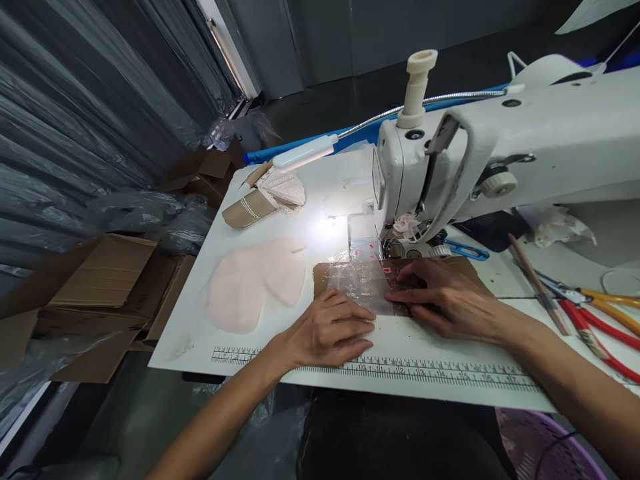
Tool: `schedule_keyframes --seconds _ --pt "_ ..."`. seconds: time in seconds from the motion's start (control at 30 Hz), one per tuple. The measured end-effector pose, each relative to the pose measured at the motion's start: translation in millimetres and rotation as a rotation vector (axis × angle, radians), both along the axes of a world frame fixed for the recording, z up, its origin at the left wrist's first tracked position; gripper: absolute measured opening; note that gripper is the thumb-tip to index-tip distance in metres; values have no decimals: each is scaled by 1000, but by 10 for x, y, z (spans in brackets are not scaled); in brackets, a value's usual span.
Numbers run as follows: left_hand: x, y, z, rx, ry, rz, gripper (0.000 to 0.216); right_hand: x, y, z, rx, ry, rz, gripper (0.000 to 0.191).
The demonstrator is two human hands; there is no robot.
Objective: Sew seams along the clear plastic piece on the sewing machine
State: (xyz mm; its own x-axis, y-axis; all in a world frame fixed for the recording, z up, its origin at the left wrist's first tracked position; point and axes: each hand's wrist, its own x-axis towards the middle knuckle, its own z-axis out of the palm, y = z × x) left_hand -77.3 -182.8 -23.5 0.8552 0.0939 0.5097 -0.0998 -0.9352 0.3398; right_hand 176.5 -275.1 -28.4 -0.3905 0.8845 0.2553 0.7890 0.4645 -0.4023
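Note:
Under the head of a white sewing machine [400, 157] lies a flat brown piece [321, 280], its material hard to make out. Clear plastic tape [367, 280] covers part of it, and small red marks show near the presser foot. My left hand [333, 327] rests flat at the brown piece's front edge, fingers stretched to the right and grasping nothing. On the right part of the piece, my right hand [445, 297] presses with fingers apart, the fingertips beside the tape. A ruler strip [400, 368] runs along the table's front, partly behind my left wrist.
Pale pink fabric pieces [240, 287] lie left on the white table [185, 340]. Behind them are a rolled brown bundle [250, 208] and a lit lamp [306, 155]. Red-handled scissors [590, 333], orange-handled pliers [605, 303] and blue snips [467, 251] lie right. Cardboard boxes [105, 267] stand left.

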Motion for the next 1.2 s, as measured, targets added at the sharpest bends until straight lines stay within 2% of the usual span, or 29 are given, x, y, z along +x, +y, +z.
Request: schedule_keyframes --seconds 0.1,0.2,0.33,0.43,0.57,0.67,0.87,1.2 --pt "99 77 84 -1 -37 56 23 -8 -3 2 21 -9 -11 35" --pt "270 182 121 148 14 172 18 -8 -14 -1 20 -24 -16 39" --pt "460 271 55 400 177 215 24 0 -28 -21 4 -48 -13 43" --pt "523 313 -11 475 269 217 31 -4 -15 -41 21 -65 -13 43" --pt "596 449 -14 478 334 231 35 -44 58 -44 129 -71 -92 36" --pt "640 582 25 421 351 209 37 -82 108 -37 197 -69 -161 33" --pt "595 680 15 259 299 157 44 -89 83 -97 123 15 -186 35" --pt "596 607 -24 272 284 185 44 -83 59 -132 89 4 -187 36"
